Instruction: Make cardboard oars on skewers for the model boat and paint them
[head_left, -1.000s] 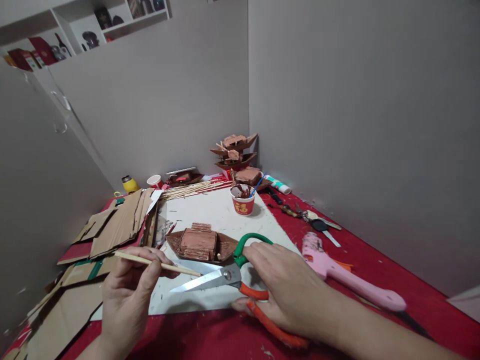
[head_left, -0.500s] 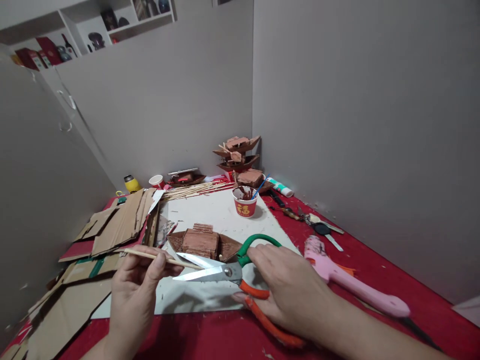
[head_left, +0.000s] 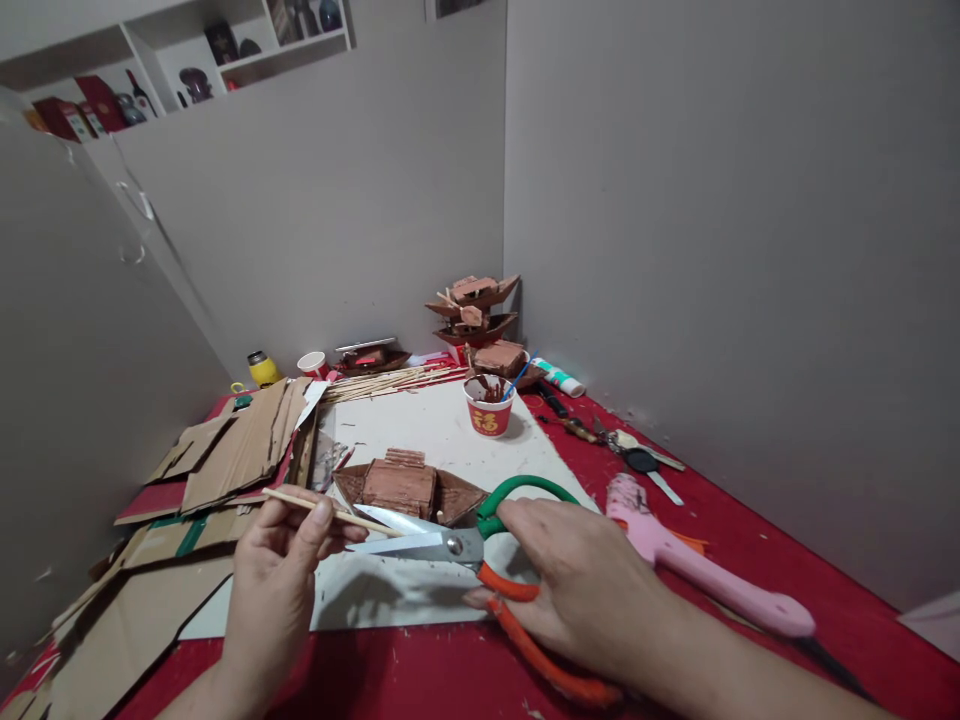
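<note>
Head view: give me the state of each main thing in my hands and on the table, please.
Left hand: closed on the stick
Right hand: gripping the scissors
Scissors: partly open, blades at the stick's end
Stick: held, slanting
Near boat: upright, brown
Near cup: upright, open, brown-smeared inside
Far cup: upright, open
Glue gun: lying down
Cardboard: cut up, piled

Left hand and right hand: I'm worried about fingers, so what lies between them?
The head view shows scissors, blades parted, between left hand and right hand, with the stick reaching between the blades.
</note>
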